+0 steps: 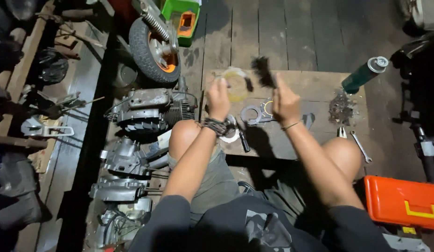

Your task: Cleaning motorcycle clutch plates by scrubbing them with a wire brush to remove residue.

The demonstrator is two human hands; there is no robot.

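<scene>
The person sits with both knees up over a low, flat wooden board (315,88) laid on a dark plank floor. The left hand (219,99) is raised above the board with its fingers curled shut around the rim of a thin, pale, translucent ring-shaped gasket (235,84), which hangs in the air just beside the other hand; a band of dark cord is wound around that wrist. The right hand (285,103) is closed in a fist around the handle of a black bristle brush (262,71), whose blurred head points up and left, close to the gasket's edge; whether the bristles touch the gasket cannot be told. Under the 2 hands, on the board, lies a flat grey metal plate with round holes (252,115). Further right on the board sits a heap of dark scrapings (340,108), and past it a green spray can with a grey cap (365,73) leans at the board's far corner. A silver open-ended spanner (361,146) lies near the right knee, with the jaws of silver pliers (341,132) just beside it. An orange plastic toolbox with a yellow handle (403,201) rests at the lower right. To the left of the board stand a finned grey engine block (151,110) and, beyond it, a small rubber-tyred wheel with an orange hub (154,49).
</scene>
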